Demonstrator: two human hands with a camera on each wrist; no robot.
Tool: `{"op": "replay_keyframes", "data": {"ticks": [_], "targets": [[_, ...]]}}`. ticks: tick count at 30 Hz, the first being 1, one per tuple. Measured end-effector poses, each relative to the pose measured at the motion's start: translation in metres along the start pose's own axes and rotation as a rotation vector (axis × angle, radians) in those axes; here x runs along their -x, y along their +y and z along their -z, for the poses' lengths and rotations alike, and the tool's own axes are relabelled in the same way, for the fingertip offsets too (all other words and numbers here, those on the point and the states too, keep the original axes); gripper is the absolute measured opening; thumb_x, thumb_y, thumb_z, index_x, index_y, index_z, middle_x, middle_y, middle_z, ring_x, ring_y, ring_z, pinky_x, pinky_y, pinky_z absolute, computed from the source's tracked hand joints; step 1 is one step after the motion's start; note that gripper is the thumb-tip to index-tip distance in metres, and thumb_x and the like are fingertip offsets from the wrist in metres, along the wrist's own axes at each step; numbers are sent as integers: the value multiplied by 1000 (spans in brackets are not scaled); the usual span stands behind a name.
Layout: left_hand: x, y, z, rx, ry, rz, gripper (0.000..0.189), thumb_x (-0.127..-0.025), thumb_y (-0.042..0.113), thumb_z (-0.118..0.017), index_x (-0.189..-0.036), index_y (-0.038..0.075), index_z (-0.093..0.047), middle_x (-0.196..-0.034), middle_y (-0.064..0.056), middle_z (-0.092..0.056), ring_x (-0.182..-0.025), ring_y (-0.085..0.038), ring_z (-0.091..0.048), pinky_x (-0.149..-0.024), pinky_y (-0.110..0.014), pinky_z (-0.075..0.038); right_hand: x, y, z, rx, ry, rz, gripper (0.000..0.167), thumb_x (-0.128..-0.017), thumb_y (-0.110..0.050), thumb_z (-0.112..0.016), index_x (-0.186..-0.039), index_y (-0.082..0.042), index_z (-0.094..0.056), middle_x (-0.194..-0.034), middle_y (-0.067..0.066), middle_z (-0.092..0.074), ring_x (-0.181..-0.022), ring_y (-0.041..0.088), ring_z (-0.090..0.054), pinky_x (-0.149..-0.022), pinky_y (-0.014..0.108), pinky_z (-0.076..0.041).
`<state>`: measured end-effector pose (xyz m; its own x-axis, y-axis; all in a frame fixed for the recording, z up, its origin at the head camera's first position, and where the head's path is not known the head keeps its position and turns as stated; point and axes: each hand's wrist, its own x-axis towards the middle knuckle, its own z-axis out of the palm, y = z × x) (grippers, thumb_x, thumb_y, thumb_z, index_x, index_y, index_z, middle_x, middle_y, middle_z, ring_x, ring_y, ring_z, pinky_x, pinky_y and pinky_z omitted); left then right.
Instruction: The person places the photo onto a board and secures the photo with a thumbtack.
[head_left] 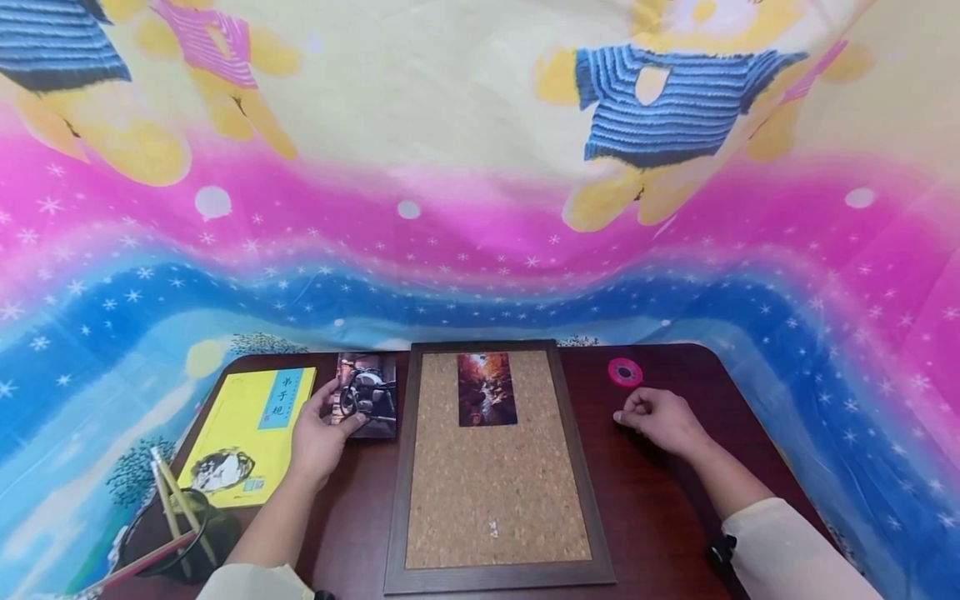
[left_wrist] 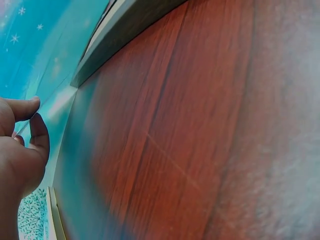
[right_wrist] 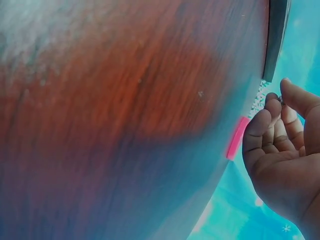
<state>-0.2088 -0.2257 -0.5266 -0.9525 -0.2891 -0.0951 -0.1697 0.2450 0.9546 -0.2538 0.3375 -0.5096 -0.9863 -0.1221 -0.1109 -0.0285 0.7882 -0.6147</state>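
Observation:
My left hand (head_left: 318,437) pinches a photo card of a motorcycle (head_left: 372,393) by its left side, thumb on the front. In the left wrist view the card is edge-on, a thin line between thumb and fingers. To its right lies a framed cork board (head_left: 495,483) with an autumn stream photo (head_left: 487,390) at its top. My right hand (head_left: 663,421) is over the table right of the board, thumb and fingertip together. In the right wrist view they pinch a tiny metallic pin (right_wrist: 280,99), mostly hidden. Just beyond is a round pink case (head_left: 625,372).
A yellow book (head_left: 251,450) lies at the table's left. Nearer stands a dark mesh pen cup (head_left: 206,546) with several pencils. A small whitish mark (head_left: 492,529) shows low on the cork. Behind the dark red table (head_left: 645,517) hangs a printed curtain (head_left: 480,208).

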Motion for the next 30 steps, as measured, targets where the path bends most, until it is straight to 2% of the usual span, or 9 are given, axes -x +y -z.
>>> {"op": "replay_keyframes", "data": {"ticks": [5, 10, 17, 23, 30], "targets": [[5, 4, -5, 33, -23, -5, 81, -92, 4, -77, -161, 18, -38, -148, -16, -45, -125, -33, -58, -86, -21, -57, 0, 1, 0, -2, 16, 33, 27, -92, -42, -79, -90, -17, -70, -72, 1, -65, -67, 20, -58, -61, 34, -47], [12, 11, -11, 59, -36, -31, 80, -91, 1, -77, -160, 16, -40, -145, -16, -45, -124, -32, -59, -86, -19, -56, 1, -1, -1, -37, 13, 37, 24, -91, -39, -81, -92, -16, -74, -75, 3, -70, -67, 19, -63, -59, 33, -51], [25, 16, -22, 139, -82, -16, 80, -90, 0, -77, -159, 13, -40, -145, -17, -42, -121, -32, -60, -83, -21, -57, 2, -9, -4, -68, 19, 43, 21, -92, -32, -81, -98, -12, -77, -78, 2, -73, -70, 19, -67, -60, 33, -53], [34, 15, -34, 181, -109, 3, 81, -89, -2, -79, -159, 14, -41, -143, -15, -43, -115, -26, -62, -82, -21, -58, 4, -16, -10, -90, 11, 43, 16, -94, -23, -79, -102, -10, -77, -78, 2, -72, -70, 19, -67, -60, 33, -54], [47, 20, -48, 214, -140, 20, 80, -88, -3, -79, -157, 13, -42, -146, -15, -40, -119, -29, -63, -83, -22, -57, 7, -21, -16, -129, -11, 58, 17, -96, -19, -76, -108, -8, -77, -82, 5, -73, -71, 20, -67, -60, 33, -54]]}}
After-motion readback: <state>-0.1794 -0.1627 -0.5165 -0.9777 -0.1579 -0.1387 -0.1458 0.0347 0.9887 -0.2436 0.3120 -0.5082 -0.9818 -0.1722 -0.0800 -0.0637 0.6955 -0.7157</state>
